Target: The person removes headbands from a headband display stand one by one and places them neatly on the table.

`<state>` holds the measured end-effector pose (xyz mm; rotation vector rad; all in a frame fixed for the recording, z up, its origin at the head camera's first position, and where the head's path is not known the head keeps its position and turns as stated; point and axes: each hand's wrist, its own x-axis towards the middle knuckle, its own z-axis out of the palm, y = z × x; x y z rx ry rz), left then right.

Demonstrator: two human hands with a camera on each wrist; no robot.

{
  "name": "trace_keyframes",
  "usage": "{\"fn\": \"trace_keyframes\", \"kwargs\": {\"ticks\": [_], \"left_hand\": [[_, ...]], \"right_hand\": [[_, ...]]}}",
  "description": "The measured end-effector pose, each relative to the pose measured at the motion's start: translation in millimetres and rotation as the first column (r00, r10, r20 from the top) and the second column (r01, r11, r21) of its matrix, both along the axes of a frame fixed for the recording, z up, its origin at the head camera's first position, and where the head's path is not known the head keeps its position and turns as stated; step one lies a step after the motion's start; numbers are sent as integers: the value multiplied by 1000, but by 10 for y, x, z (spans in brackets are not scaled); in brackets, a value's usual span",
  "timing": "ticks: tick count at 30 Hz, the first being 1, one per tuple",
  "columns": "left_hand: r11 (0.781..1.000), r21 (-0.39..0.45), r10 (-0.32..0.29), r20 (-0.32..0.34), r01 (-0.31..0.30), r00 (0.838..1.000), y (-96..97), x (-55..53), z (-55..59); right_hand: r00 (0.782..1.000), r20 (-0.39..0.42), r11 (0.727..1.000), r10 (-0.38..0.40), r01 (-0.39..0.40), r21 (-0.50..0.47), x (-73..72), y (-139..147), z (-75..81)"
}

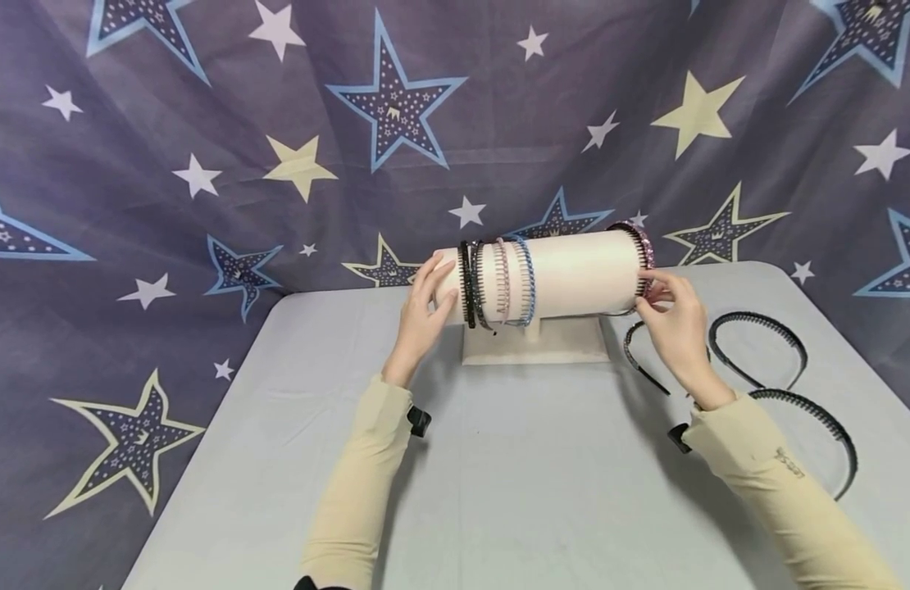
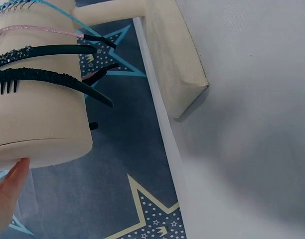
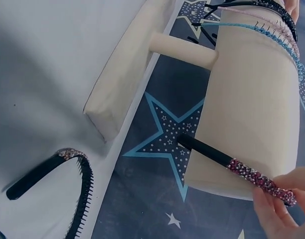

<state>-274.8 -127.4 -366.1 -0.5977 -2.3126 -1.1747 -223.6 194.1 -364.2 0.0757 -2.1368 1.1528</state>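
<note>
A cream headband display stand (image 1: 580,274) holds a padded roll lying sideways above a flat base (image 1: 492,352). Around its right end sits a headband with pink and silver beads (image 3: 252,178); my right hand (image 1: 676,332) pinches its beaded part between thumb and fingers. My left hand (image 1: 420,324) rests against the roll's left end, fingers spread and touching its edge. Close beside that hand, black sparkly headbands (image 1: 467,283) go round the roll, followed by a pale pink headband (image 1: 503,283) and a blue one (image 1: 530,283). Bare padding separates the blue and beaded headbands.
Several loose dark toothed headbands lie on the right of the grey-covered table (image 1: 315,393): one with a beaded patch (image 3: 70,153) near the base, another (image 1: 768,315) farther right, and one (image 1: 816,403) nearer me. A star-patterned curtain (image 1: 499,156) hangs behind.
</note>
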Motion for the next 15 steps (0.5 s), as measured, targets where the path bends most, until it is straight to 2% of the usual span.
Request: {"fn": "trace_keyframes", "kwargs": {"ticks": [9,15], "left_hand": [[1000,-3,-1,0,1,1000,-1,-4,2],[1000,-5,3,3,-3,1000,-4,-1,-1]], "right_hand": [[1000,0,1000,-8,8,-22,15,53,-4],[999,-4,999,-52,52,-10,-23,155,2]]}}
